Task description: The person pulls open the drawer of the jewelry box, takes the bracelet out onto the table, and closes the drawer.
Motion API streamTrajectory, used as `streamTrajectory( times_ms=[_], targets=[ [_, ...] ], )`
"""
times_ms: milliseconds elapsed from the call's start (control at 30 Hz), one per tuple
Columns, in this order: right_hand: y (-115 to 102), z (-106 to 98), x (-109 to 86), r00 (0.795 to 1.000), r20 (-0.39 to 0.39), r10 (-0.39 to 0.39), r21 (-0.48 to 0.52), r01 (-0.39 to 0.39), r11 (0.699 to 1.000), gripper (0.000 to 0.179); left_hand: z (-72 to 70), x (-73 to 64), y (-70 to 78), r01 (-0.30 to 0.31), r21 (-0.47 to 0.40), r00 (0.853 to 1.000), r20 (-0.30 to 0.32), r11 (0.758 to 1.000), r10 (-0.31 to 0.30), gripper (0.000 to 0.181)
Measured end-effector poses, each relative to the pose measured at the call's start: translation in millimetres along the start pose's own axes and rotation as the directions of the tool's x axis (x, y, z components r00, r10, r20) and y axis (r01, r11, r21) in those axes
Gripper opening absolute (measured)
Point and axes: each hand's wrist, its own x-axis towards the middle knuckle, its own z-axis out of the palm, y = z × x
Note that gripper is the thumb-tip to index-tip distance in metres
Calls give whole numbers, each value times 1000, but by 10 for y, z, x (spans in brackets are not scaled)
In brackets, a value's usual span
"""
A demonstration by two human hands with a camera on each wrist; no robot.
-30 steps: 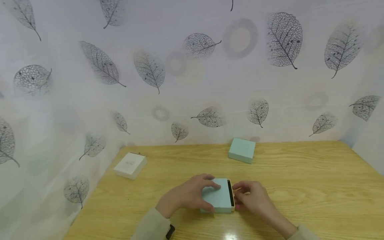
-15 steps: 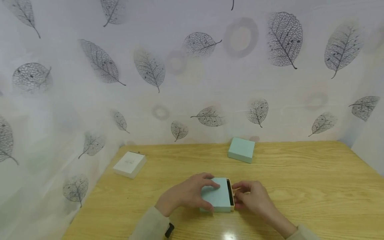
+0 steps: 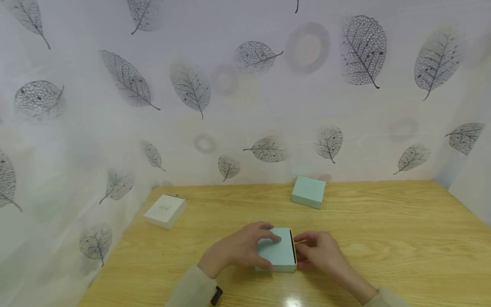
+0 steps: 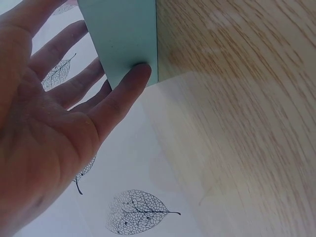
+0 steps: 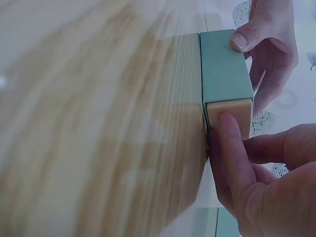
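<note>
A light blue-green slide box lies flat on the wooden table. Its cream inner tray shows as a narrow strip at the right end, nearly flush with the sleeve. My left hand grips the sleeve from the left, thumb on the near side and fingers spread over the top; the left wrist view shows the thumb against the sleeve side. At the tray end is my right hand, its fingertips pressing on the cream end face. Whatever the box contains is hidden.
Another blue-green box sits near the table's back edge. Toward the back left corner lies a white box. Leaf-patterned sheeting borders the wooden table at the back and sides.
The cream tray has slid left into the sleeve, so the dark gap at its end has narrowed. My right hand has moved slightly left with it; the left hand keeps its hold.
</note>
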Motion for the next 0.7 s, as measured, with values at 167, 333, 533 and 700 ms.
streamTrajectory(
  times_ms=[167,333,533,700],
  targets=[
    [-17,35,8,1000,-3,-13,-20,13,1000,23,-2,-9,-4,1,-4,1000,-1,1000,-1,62],
    [-34,57,11,999,-47,10,-33,-11,999,20,9,-6,-8,4,-4,1000,-2,1000,-4,62],
    [-32,38,4,998,-57,-4,-29,2,1000,21,12,-1,-20,1,-3,1000,-3,1000,-1,62],
    [-25,6,-1,999,-41,-8,-32,7,999,21,14,-2,-18,14,-1,1000,-1,1000,-14,62]
  ],
)
